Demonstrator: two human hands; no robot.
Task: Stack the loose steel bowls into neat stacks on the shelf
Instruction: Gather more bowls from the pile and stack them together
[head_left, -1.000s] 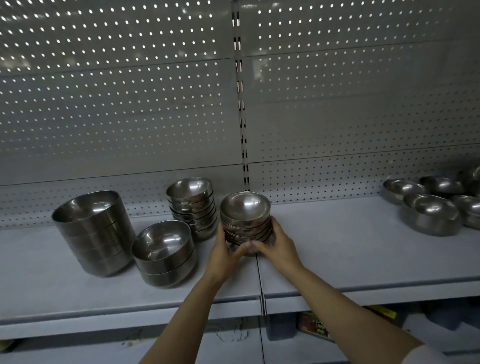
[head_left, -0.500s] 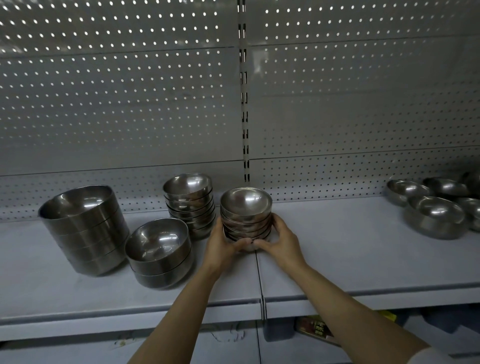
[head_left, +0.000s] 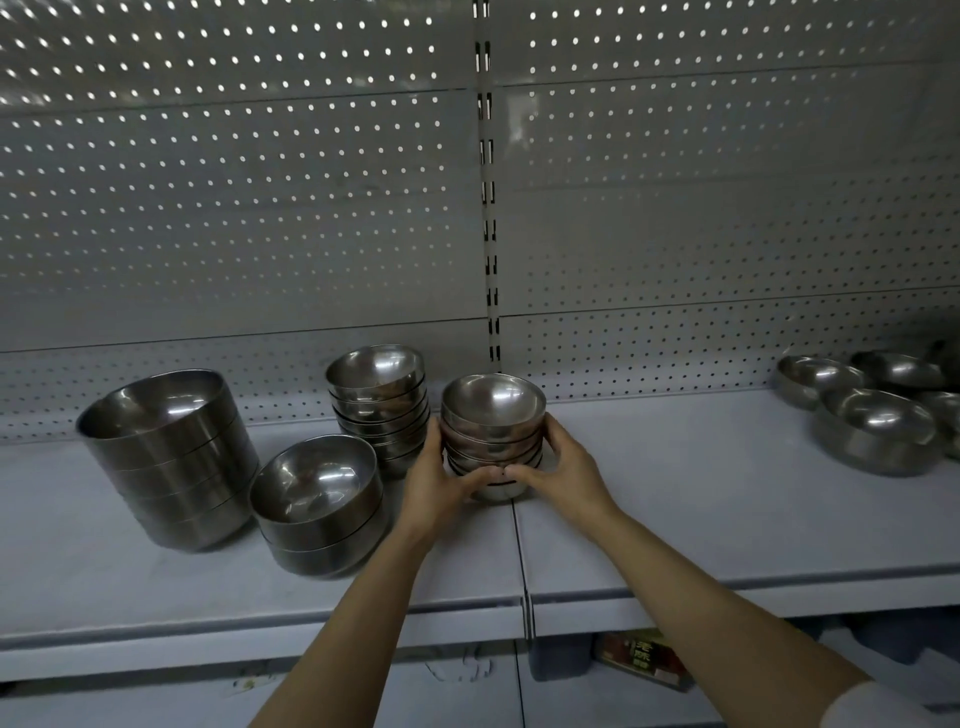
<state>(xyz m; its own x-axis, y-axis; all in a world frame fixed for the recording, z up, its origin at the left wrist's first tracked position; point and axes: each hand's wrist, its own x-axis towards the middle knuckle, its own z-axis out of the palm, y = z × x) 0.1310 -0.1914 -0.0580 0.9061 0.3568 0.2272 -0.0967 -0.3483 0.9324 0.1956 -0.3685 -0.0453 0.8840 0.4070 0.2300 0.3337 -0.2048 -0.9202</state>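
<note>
A stack of small steel bowls (head_left: 492, 415) stands on the grey shelf (head_left: 675, 519) at its middle seam. My left hand (head_left: 434, 486) grips the stack's left side and my right hand (head_left: 563, 470) grips its right side, thumbs almost meeting in front of the lowest bowls. Just left and behind stands a second stack of small bowls (head_left: 379, 400). Further left are a low stack of medium bowls (head_left: 317, 499) and a tall stack of large bowls (head_left: 166, 457). Several loose steel bowls (head_left: 872, 426) lie at the far right of the shelf.
A perforated metal back panel (head_left: 260, 208) rises behind the shelf, with a slotted upright (head_left: 488, 208) at its centre. Below the shelf edge a lower level holds a packaged item (head_left: 644, 657) with a printed label.
Both hands stay around the small stack, which has shifted slightly back and left, closer to the neighbouring small stack. The view has drifted a little to the right.
</note>
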